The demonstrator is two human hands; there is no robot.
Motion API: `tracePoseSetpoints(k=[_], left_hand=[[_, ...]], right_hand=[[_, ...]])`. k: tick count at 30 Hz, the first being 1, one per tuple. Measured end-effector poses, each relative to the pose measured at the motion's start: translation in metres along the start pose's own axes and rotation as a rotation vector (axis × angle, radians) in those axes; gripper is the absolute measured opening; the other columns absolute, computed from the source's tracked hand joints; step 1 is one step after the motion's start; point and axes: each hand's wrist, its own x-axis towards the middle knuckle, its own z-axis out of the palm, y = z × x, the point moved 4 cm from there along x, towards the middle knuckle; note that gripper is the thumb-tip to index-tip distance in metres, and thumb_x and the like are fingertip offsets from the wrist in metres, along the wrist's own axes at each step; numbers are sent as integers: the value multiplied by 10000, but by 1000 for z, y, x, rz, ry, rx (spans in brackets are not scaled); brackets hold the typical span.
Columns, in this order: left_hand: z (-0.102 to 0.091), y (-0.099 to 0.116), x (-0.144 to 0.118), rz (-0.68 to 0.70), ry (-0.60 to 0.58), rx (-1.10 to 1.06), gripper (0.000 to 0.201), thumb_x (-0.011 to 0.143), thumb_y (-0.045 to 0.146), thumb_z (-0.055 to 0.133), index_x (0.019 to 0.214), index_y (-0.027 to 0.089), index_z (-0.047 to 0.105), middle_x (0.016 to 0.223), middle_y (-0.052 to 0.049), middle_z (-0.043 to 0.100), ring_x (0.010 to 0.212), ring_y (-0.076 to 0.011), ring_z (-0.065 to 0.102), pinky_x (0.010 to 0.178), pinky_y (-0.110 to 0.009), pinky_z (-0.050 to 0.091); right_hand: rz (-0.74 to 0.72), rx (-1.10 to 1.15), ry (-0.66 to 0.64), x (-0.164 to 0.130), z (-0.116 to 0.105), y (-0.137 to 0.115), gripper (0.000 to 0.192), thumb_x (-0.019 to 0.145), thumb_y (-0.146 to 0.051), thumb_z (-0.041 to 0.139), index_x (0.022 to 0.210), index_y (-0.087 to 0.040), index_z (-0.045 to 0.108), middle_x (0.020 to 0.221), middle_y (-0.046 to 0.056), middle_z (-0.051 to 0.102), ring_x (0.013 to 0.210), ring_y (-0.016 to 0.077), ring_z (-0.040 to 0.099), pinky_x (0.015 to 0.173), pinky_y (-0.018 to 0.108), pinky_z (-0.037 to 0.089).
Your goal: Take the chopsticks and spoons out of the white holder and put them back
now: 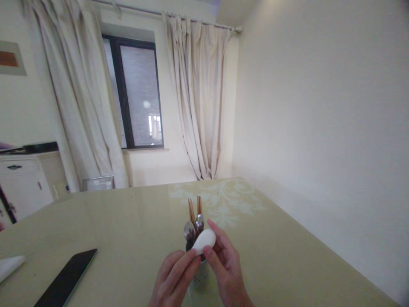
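Observation:
Between my two hands is a white soup spoon (206,239), raised in front of a utensil holder (200,277). The fingers of my left hand (175,273) close on the handle end. My right hand (227,264) grips the bowl end, thumb below and fingers behind it. Several wooden chopsticks (191,211) stand in the holder, with a metal spoon (189,230) on the left and a smaller metal spoon (200,222) on the right. A dark utensil (189,244) shows just left of the white spoon. My hands hide much of the holder.
A black phone-like slab (67,279) lies on the pale green table (128,234) at the left. Beside it, at the frame's edge, is a white object (11,266). A wall (319,128) runs along the table's right side. Curtains (204,94) hang beyond the far edge.

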Motion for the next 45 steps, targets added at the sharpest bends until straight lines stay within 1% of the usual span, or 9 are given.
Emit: tracePoseSetpoints(k=[6, 13, 17, 21, 25, 30, 32, 37, 45], left_hand=[[32, -15, -12, -523, -30, -139, 745, 934, 429, 711, 1560, 203, 375, 1530, -194, 476, 1408, -353, 492, 1123, -536, 491], [66, -20, -28, -871, -277, -691, 1063, 872, 404, 774, 1620, 284, 27, 1585, -181, 430, 1393, -338, 538, 1180, -549, 430], [64, -23, -25, -901, -311, -766, 1099, 842, 371, 796, 1619, 281, 24, 1606, -182, 430, 1399, -335, 537, 1188, -525, 422], [65, -23, -24, -857, -409, -779, 859, 812, 309, 802, 1554, 212, 381, 1558, -163, 526, 1445, -360, 485, 1229, -477, 373], [75, -27, -21, -889, -498, -687, 783, 813, 385, 779, 1506, 190, 472, 1502, -146, 597, 1387, -347, 546, 1187, -451, 424], [95, -31, -17, -797, -690, -422, 630, 860, 463, 677, 1422, 192, 587, 1453, -132, 651, 1366, -348, 573, 1171, -471, 417], [101, -32, -21, -737, -791, -287, 664, 853, 465, 659, 1463, 220, 565, 1523, -120, 602, 1422, -351, 525, 1223, -511, 341], [104, -30, -32, -696, -878, -169, 912, 909, 578, 553, 1635, 87, 303, 1675, -190, 375, 1544, -334, 374, 1273, -496, 275], [107, -24, -40, -659, -830, -159, 779, 962, 565, 462, 1576, 88, 419, 1588, -200, 510, 1479, -341, 454, 1265, -533, 294]], right_hand=[[-78, -8, 259, 29, -36, -22, 603, 881, -433, 798, 1420, -222, 628, 1185, 99, 759, 1043, 237, 705, 891, 327, 584], [-76, -479, -82, 32, -27, -4, 590, 958, -373, 641, 1520, -224, 537, 1156, 64, 737, 981, 223, 662, 944, 383, 528], [-214, -700, -125, 30, -20, -1, 572, 883, -263, 691, 1443, -208, 581, 1087, 62, 732, 973, 239, 629, 956, 413, 506], [-301, -745, -134, 33, -23, -4, 442, 940, -213, 608, 1381, -245, 629, 1208, 82, 729, 1085, 258, 611, 1017, 451, 482], [-342, -751, -41, 34, -32, 1, 336, 1009, -291, 535, 1319, -260, 661, 1253, 101, 700, 1126, 270, 614, 1016, 469, 496], [-240, -692, 6, 35, -37, 29, 1011, 723, -468, 877, 1563, -208, 378, 1511, 179, 524, 1346, 354, 551, 1087, 509, 498], [-161, -679, -9, 38, -41, 41, 1056, 707, -399, 884, 1580, -202, 324, 1476, 174, 580, 1329, 337, 590, 1124, 509, 476], [-100, -740, 242, 58, -87, 43, 876, 738, -379, 812, 1497, -178, 423, 1305, 159, 717, 1195, 327, 695, 1061, 498, 527], [-149, -881, 567, 89, -177, 25, 840, 722, -550, 762, 1426, -172, 501, 1349, 195, 687, 1200, 364, 677, 1020, 515, 532]])
